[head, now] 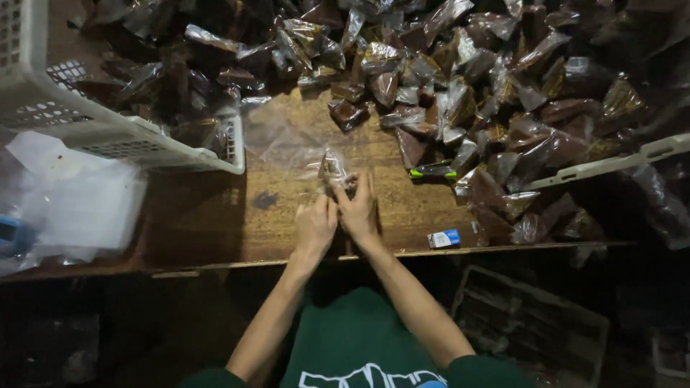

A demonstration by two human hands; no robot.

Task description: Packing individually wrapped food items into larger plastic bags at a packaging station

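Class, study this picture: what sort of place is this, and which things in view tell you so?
Probably a small hand-packing workbench for food. A heap of clear packets with dark brown contents covers the wooden table, a white plastic basket holds more, and both hands pinch one small clear packet.

packets (pixel 503 108): we see dark brown under clear, glinting wrap
basket (pixel 108 133): we see white lattice
table (pixel 215 223): we see brown wood grain
sleeves (pixel 359 345): we see dark green
small box (pixel 443 238): we see blue and white

Small clear plastic packet (pixel 333 167), dark brown filling, crinkled top, held upright just above the wooden table (pixel 287 215), mid-table, nearer the front edge. Beside the loose clear bag (pixel 284 136) lying flat behind it.
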